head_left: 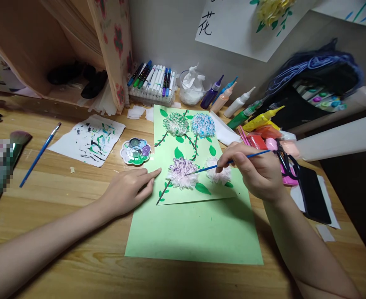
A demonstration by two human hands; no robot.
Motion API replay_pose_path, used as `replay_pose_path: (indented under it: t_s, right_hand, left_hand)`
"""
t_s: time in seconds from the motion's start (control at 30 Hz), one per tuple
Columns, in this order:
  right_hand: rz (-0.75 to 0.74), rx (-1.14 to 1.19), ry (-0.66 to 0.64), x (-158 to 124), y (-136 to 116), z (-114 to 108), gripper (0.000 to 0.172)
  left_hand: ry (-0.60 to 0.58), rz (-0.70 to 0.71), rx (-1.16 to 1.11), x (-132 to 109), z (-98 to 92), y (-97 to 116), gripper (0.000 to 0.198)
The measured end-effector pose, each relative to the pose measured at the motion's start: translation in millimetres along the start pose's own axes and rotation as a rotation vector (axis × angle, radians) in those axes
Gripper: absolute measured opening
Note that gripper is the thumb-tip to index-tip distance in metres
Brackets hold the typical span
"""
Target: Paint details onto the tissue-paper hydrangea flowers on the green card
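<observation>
- Right hand [256,172]: fingers clamped on paintbrush [207,168] — likely for control; purple-tinged flower [181,169] left of them.
- Left hand [131,187]: fingers gripping nothing; green sheet [163,155] under index fingertip — perhaps for steadying.

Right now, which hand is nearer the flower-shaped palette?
Left. The left hand rests just below the palette in view; the right hand is farther away, to its right, holding a paintbrush.

The left hand [128,187] and right hand [259,172] are bare, with slim fingers [148,177], and behind each hand a bare forearm [55,234] widens away from it.
</observation>
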State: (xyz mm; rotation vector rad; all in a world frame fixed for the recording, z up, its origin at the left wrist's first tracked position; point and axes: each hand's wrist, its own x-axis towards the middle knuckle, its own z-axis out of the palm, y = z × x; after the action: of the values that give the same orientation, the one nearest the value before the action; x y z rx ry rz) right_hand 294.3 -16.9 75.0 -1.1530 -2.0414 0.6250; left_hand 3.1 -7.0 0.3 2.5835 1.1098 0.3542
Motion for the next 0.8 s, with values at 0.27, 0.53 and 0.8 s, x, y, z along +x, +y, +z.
replay_pose_path:
  t_s: [0.27, 0.53, 0.8]
  right_hand:
    - [-0.017, 0.035, -0.063, 0.1, 3.0, -1.4, 0.033]
    - [-0.010, 0.071, -0.116, -0.9, 5.3, -4.1, 0.031]
    - [-0.028, 0.131, -0.095, -1.5, 6.1, -6.9, 0.030]
  left_hand:
    - [-0.007, -0.004, -0.006, -0.7, 0.0, -0.4, 0.040]
    - [-0.017, -0.009, -0.014, -0.6, 0.2, -0.2, 0.040]
    - [-0.009, -0.002, -0.020, 0.5, 0.2, 0.0, 0.040]
